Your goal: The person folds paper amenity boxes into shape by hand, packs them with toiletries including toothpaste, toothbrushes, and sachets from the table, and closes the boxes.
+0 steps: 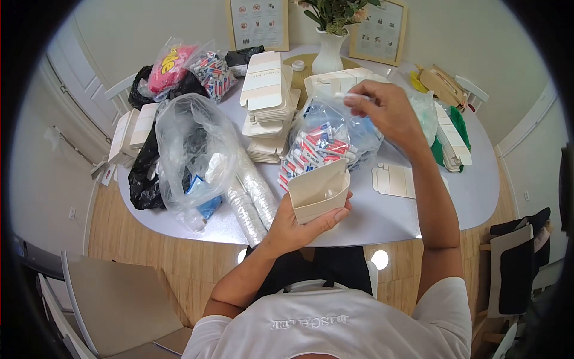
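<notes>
My left hand [311, 230] is wrapped round a small cream cardboard box [321, 206], held upright near the table's front edge. Its lid stands up and a bit of clear plastic shows inside. Just behind the box, a clear plastic bag [314, 140] is full of small red, white and blue tubes that look like toothpaste. Above that bag, my right hand [385, 110] is closed in a pinch. Something small and white is at its fingertips, too unclear to name.
Stacks of flat cream boxes [263, 90] stand behind the bag. At left are a large clear bag [194, 143], rolls of clear plastic [248, 206] and a bag of tubes [212, 75]. A flat box [394, 181] lies at right. A white vase [329, 54] stands at the back.
</notes>
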The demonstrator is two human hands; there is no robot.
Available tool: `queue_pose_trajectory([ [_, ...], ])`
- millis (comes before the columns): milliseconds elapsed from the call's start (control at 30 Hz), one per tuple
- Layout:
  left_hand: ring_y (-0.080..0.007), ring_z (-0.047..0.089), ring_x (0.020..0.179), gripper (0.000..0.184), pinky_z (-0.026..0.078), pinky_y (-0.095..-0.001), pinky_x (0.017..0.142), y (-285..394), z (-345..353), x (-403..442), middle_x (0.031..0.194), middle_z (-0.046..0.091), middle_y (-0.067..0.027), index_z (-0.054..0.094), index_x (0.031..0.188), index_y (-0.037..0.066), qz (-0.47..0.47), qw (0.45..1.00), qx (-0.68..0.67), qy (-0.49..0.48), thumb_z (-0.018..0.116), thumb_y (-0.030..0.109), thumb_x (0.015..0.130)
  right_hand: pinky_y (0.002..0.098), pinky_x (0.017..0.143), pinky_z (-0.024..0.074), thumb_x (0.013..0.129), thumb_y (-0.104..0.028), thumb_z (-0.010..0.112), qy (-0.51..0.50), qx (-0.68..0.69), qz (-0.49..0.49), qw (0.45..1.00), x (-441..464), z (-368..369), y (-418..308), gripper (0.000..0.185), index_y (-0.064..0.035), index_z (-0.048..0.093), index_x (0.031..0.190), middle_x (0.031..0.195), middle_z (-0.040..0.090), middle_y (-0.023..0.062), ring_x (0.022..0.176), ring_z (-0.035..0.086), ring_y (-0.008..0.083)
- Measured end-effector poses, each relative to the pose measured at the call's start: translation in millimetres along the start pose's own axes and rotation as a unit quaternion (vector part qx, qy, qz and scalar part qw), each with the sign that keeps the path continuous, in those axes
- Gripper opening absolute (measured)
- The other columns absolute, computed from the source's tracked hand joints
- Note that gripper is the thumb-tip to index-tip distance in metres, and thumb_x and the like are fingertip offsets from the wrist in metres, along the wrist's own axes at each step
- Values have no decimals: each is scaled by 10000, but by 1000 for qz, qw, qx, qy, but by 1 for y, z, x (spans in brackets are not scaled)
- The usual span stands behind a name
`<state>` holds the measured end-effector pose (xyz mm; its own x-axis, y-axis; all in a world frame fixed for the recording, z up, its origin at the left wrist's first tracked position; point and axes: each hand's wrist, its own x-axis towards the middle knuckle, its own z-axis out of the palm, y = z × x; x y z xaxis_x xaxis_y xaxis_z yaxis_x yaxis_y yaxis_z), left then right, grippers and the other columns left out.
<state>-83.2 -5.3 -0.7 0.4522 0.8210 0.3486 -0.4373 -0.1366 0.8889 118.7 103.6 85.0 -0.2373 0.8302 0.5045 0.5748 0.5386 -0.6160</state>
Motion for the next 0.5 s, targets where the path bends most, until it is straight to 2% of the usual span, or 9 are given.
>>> queue_pose_trajectory([
  [33, -137, 606, 927, 398, 496, -269, 796, 1, 2, 0, 1013, 626, -83, 523, 1181, -24, -1, 1000, -1, 2, 661, 31, 812, 274, 603, 454, 819, -140, 595, -2, -65, 30, 997, -3, -7, -15, 159, -41, 679, 911, 705, 649, 84, 632, 613, 170],
  [67, -136, 604, 928, 395, 494, -271, 799, 2, 4, 0, 1018, 626, -81, 526, 1179, -21, -5, 1000, -7, 13, 661, 33, 812, 274, 603, 454, 819, -140, 595, -3, -65, 30, 997, -6, -13, -27, 159, -41, 679, 911, 705, 649, 84, 632, 613, 170],
  [133, -134, 603, 928, 391, 491, -273, 802, 3, 2, 3, 1022, 625, -80, 529, 1177, -18, -4, 1000, -12, 26, 661, 36, 813, 255, 609, 458, 812, -11, 574, 59, 21, -50, 997, -12, -26, -47, 151, -33, 684, 913, 758, 627, 78, 672, 605, 163],
  [200, -132, 600, 926, 393, 484, -274, 808, 1, -1, 4, 1034, 623, -80, 536, 1170, -10, -1, 1000, 28, -8, 672, 50, 806, 247, 601, 464, 776, 70, 576, -78, 68, -156, 982, -25, -38, -71, 216, -30, 684, 933, 789, 601, 71, 699, 596, 163],
  [300, -135, 596, 934, 450, 475, -284, 822, 3, 1, 6, 1046, 619, -79, 530, 1175, -4, -19, 1000, 15, -18, 715, 101, 779, 239, 561, 487, 635, 125, 653, -96, -5, -274, 957, -37, -21, -95, 343, -39, 698, 933, 780, 605, 49, 700, 608, 134],
  [333, -135, 596, 934, 450, 475, -284, 822, 3, 1, 7, 1046, 619, -79, 530, 1175, -4, -20, 999, 15, -20, 715, 101, 779, 239, 561, 487, 635, 125, 653, -94, -6, -272, 958, -39, -19, -100, 343, -39, 698, 933, 780, 605, 49, 700, 608, 134],
  [400, -155, 597, 937, 564, 476, -301, 832, -1, 0, 6, 1041, 620, -90, 520, 1179, -9, 3, 1000, -13, -27, 759, 277, 757, 232, 554, 484, 636, 100, 663, -123, 20, -176, 977, -44, -16, -108, 293, -42, 696, 890, 752, 619, 47, 649, 604, 140],
  [433, -155, 597, 937, 564, 476, -301, 832, -5, 0, 6, 1041, 620, -90, 520, 1179, -9, 2, 1000, -12, -27, 759, 277, 757, 228, 529, 471, 645, 63, 685, -134, 30, -203, 969, -41, -11, -105, 200, -37, 676, 818, 721, 635, 43, 599, 598, 142],
  [500, -175, 589, 959, 726, 480, -327, 842, -12, 2, 8, 1067, 607, -115, 500, 1193, -19, 58, 996, -68, -26, 640, 562, 780, 231, 523, 467, 655, 50, 687, -127, 12, -223, 966, -41, -8, -103, 187, -38, 675, 819, 738, 647, 51, 594, 597, 145],
])
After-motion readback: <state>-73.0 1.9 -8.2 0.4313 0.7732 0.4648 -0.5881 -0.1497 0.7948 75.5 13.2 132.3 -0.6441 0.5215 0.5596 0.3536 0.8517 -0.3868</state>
